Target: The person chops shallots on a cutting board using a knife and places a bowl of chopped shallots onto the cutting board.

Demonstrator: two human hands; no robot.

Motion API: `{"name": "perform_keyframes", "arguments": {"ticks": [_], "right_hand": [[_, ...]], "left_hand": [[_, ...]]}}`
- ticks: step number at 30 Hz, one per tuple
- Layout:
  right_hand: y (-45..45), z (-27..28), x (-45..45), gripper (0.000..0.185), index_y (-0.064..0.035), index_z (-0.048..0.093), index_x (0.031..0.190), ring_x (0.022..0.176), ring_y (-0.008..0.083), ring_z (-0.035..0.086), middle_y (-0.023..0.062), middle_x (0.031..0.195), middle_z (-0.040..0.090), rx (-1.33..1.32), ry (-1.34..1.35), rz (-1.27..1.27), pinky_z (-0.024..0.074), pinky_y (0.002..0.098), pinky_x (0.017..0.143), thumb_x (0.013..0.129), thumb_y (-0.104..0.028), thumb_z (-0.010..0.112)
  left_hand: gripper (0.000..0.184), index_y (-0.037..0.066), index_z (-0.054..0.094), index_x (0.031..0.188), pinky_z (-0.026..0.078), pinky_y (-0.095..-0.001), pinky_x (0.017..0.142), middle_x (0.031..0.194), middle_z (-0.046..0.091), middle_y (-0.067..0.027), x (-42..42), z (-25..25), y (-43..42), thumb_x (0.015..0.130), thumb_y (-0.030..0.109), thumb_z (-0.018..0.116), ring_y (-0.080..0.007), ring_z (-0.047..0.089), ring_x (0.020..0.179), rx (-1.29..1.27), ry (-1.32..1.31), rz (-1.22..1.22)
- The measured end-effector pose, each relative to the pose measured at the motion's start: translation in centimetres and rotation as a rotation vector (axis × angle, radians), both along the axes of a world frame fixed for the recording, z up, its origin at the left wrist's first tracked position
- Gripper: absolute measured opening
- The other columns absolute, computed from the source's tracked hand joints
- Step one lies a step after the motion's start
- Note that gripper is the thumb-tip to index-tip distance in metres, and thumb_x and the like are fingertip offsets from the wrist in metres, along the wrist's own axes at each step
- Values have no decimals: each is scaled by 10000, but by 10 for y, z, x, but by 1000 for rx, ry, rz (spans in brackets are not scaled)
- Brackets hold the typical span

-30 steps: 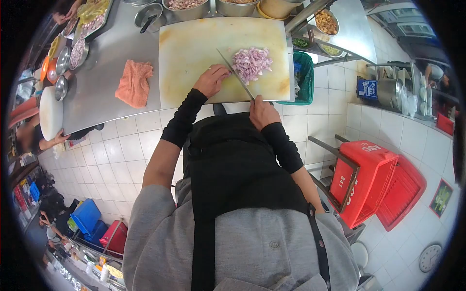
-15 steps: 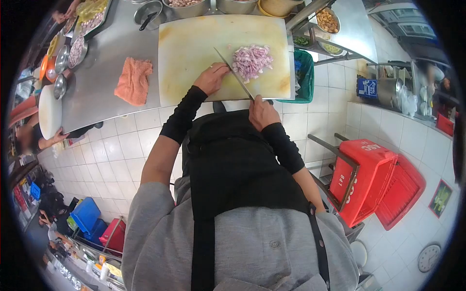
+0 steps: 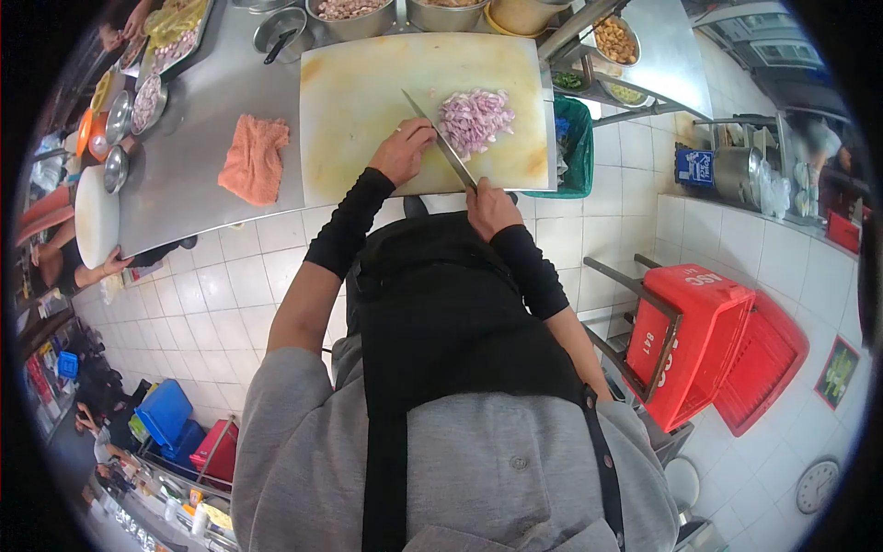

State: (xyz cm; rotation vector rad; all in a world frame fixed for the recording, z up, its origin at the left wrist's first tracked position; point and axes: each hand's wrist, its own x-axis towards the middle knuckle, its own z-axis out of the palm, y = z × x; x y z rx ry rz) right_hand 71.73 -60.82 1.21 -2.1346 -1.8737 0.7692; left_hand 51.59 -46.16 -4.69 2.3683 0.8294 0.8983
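My right hand (image 3: 494, 207) is closed round the handle of a kitchen knife (image 3: 451, 155) at the near edge of a worn white cutting board (image 3: 359, 83). The blade slants away to the upper left across the board. On the blade's left side, my left hand (image 3: 403, 152) has its fingers curled together close to the metal; whatever they hold, if anything, is hidden. A heap of chopped shallots (image 3: 476, 120), purple and white, lies just right of the blade.
An orange cloth (image 3: 255, 158) lies left of the board on the steel counter (image 3: 184, 184). Several metal bowls and pots (image 3: 349, 20) line the back. A green-lined bin (image 3: 575, 147) stands right, a red crate (image 3: 685, 340) lower right. Another person's hand (image 3: 115, 262) touches a white round board (image 3: 97, 216).
Both hands and the knife have shifted slightly to the left. The shallot heap looks much the same, and the view has moved a little.
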Motion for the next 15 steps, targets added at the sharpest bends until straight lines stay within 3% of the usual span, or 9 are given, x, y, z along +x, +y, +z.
{"name": "perform_keyframes", "arguments": {"ticks": [4,7,10,13,15], "right_hand": [[-4,-4,10,319,19,536,944,777,511,680,335,787,670,13,12,-62,542,585,702,1036,-286,534],[-9,-2,8,323,23,537,952,769,513,680,341,789,667,-3,11,-61,546,583,696,1038,-289,531],[-10,8,1,326,24,534,955,760,509,681,338,801,669,-47,9,-72,552,578,694,1039,-291,531],[-11,5,-2,325,27,528,954,756,499,686,326,799,672,-43,10,-83,559,569,697,1038,-286,535],[-12,5,-2,320,31,523,956,756,492,690,318,790,672,-31,-8,-83,563,562,697,1037,-279,537]], "left_hand": [[197,40,637,1077,516,-455,940,1128,616,-136,7,1,0,881,16,641,-362,615,1081,-71,63,28],[203,17,631,1062,554,-407,896,1078,596,-145,15,-4,-3,866,-10,680,-341,656,1006,-178,62,161],[187,3,637,1061,579,-376,834,1060,598,-137,25,2,-12,881,-13,686,-310,681,948,-424,-224,196],[175,6,645,1063,591,-352,788,1051,607,-122,24,7,-15,894,-21,679,-279,695,932,-457,-318,201],[172,17,656,1066,586,-362,808,1058,623,-125,15,5,-9,899,-18,675,-294,693,952,-338,-181,153]]}}
